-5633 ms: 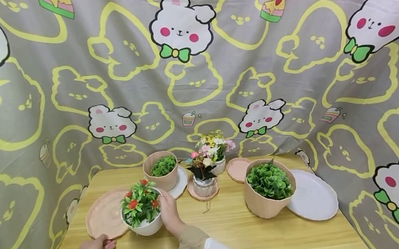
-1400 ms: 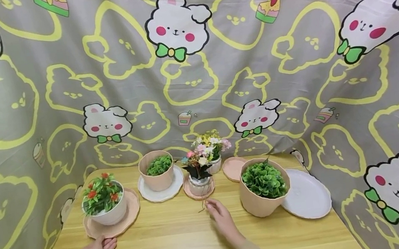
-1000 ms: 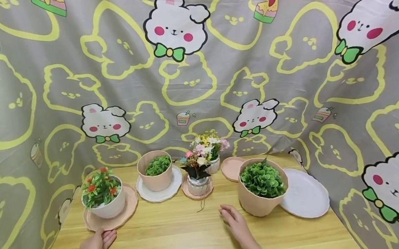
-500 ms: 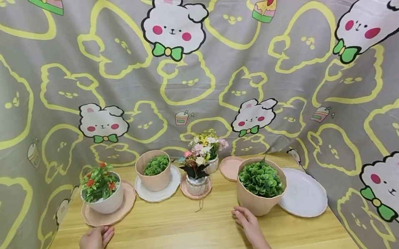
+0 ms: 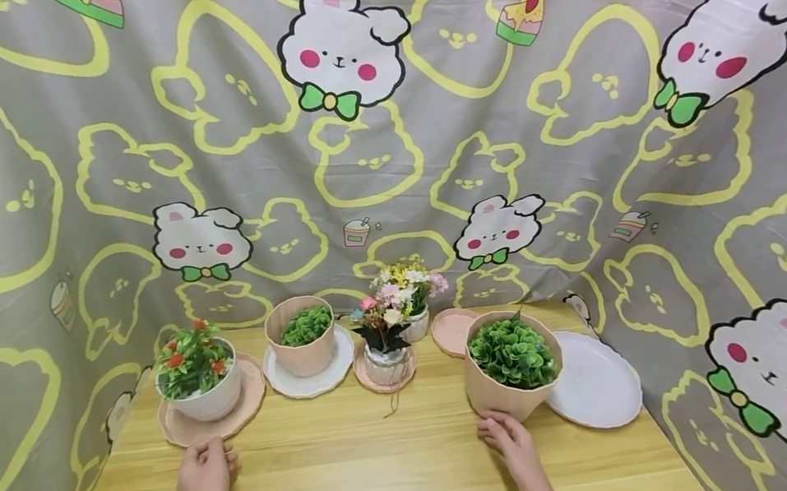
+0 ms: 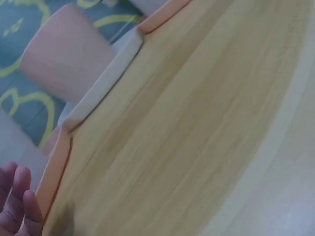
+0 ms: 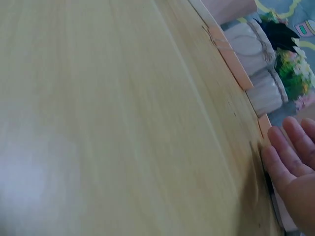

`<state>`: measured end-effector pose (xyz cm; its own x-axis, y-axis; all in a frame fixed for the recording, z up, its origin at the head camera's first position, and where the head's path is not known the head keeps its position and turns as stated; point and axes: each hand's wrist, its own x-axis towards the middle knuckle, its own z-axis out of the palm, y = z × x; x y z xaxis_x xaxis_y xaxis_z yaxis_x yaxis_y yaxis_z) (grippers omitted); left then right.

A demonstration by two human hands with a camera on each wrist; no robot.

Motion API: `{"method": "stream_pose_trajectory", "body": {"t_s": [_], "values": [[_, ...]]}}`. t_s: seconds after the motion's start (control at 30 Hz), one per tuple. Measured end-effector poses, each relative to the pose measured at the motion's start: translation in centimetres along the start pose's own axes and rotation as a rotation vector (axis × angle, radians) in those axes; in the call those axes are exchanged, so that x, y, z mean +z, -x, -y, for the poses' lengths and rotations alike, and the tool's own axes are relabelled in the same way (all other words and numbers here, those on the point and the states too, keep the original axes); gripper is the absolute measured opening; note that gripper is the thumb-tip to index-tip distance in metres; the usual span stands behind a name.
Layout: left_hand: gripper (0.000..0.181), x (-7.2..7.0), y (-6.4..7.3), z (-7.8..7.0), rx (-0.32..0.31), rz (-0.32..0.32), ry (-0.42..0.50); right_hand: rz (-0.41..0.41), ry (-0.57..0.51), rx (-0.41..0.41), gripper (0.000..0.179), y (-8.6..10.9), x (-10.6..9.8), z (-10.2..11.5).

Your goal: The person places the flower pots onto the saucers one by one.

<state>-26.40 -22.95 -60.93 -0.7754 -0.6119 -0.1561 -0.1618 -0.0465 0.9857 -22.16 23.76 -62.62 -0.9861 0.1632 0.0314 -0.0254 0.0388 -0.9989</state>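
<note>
My left hand [image 5: 205, 479] is just in front of the pink plate [image 5: 255, 396], fingers loosely bent and holding nothing; in the left wrist view its fingers [image 6: 32, 211] show beside the plate's edge. On that plate stands a white pot [image 5: 214, 398] of red flowers. My right hand [image 5: 514, 453] is at the lower front of the large pink pot [image 5: 487, 389] with green leaves [image 5: 514, 354]; I cannot tell whether it touches. Its fingers [image 7: 281, 155] look extended in the right wrist view. The white plate [image 5: 597, 376] lies beside and partly behind that pot.
A smaller pink pot [image 5: 306, 356] stands on a white saucer [image 5: 284, 380]. A small flower pot [image 5: 388, 365] sits on a pink saucer [image 5: 362, 378], with a loose string [image 5: 394, 401] in front. Behind are another flower pot [image 5: 415, 325] and a pink saucer [image 5: 450, 331].
The white flower pot, first held in my right hand, now stands on the pink plate. My right hand went past the string to the large pink pot. My left hand shifted slightly right.
</note>
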Motion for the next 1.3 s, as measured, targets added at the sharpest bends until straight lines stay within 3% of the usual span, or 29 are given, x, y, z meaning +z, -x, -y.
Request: {"method": "stream_pose_trajectory", "body": {"t_s": [0.2,0.4,0.63,1.0,1.3], "values": [[0.024,2.1,1.6,-1.2,0.127,0.047,-0.051,-0.101,-0.119,-0.045,0.032,0.5,-1.9,0.3],[0.022,4.6,2.7,-1.9,0.185,0.112,-0.026,-0.240,-0.167,0.009,0.028,0.5,-4.1,1.1],[0.023,8.0,4.3,-3.0,0.190,0.187,0.001,-0.331,-0.099,0.025,0.028,0.4,-6.7,2.0],[0.017,13.7,7.3,-4.4,0.186,0.325,0.069,-0.496,-0.125,-0.015,0.024,0.1,-10.5,3.4],[0.018,18.0,9.9,-5.0,0.237,0.453,0.112,-0.645,-0.055,-0.159,0.017,-0.4,-13.6,5.0]]}}
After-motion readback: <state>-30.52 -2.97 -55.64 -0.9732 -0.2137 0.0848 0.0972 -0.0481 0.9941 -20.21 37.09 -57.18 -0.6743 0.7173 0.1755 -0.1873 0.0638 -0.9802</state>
